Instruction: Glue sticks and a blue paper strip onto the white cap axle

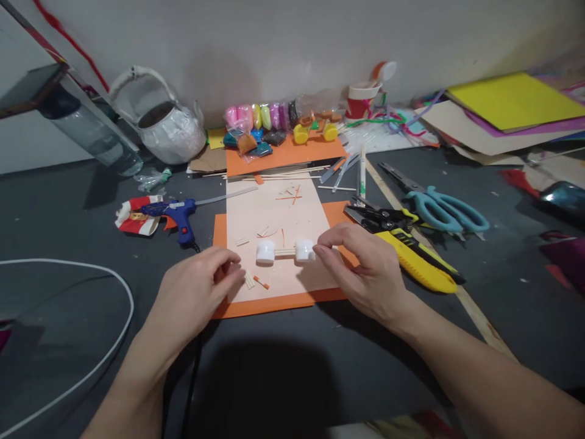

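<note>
A dark bench [68,225] is covered with craft supplies. On it, a pale sheet [278,213] is laid over orange card [269,309], probably to protect the surface. At the sheet's left edge, the left hand [196,289] is held with a narrow grip, nothing seen in it. The right hand [365,268] is pinched close beside a white cap [303,251]; whether anything is held cannot be told. Scissors [426,197] and glue gun [180,213] are kept aside, seemingly within reach. Between the hands, two white caps are bridged by sticks [285,252]. Tiny scraps [242,242] are scattered around.
</note>
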`<state>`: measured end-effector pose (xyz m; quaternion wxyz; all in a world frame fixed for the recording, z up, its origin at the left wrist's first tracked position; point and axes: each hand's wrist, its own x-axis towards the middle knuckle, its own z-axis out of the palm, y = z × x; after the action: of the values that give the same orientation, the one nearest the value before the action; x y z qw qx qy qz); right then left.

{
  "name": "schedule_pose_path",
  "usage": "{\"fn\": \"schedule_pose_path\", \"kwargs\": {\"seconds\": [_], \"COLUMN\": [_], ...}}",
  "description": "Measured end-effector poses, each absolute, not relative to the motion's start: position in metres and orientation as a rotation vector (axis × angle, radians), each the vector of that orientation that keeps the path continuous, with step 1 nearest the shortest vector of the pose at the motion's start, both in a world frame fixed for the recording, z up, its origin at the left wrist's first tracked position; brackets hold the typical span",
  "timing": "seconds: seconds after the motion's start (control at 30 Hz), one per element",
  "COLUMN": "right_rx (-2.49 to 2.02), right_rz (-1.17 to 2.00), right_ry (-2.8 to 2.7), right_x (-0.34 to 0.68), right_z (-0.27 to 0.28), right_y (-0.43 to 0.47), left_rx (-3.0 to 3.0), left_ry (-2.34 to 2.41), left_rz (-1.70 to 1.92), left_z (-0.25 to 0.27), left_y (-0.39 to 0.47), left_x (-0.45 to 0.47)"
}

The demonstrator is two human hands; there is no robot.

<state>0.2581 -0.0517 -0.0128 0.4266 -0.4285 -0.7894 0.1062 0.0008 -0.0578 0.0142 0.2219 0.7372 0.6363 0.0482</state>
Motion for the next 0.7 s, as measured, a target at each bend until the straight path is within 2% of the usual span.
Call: {"fn": "schedule_pose_path", "kwargs": {"seconds": [0.13,0.33,0.5,0.7], "right_rx": [-1.076,-1.124,-1.152,-1.262], "right_rz": [0.272,0.329,0.344,0.336], "right_ry": [-1.970,-1.992,-1.995,-2.254], "right_x": [0.259,0.263,0.267,0.264], "right_z": [-0.012,-0.013,-0.014,-0.015], "right_y": [-0.051,-0.046,-0.042,-0.046], "left_rx": [2.123,2.195,2.144,2.116], "left_ry": [1.707,1.611,1.663,1.653], "left_rz": [-0.113,-0.123,-0.036,0.324], "left_z": [0.014,0.009,0.010,0.002], "left_y": [-0.058,-0.059,-0.059,-0.061], "left_x": [0.002,0.011,0.003,-0.005]}}
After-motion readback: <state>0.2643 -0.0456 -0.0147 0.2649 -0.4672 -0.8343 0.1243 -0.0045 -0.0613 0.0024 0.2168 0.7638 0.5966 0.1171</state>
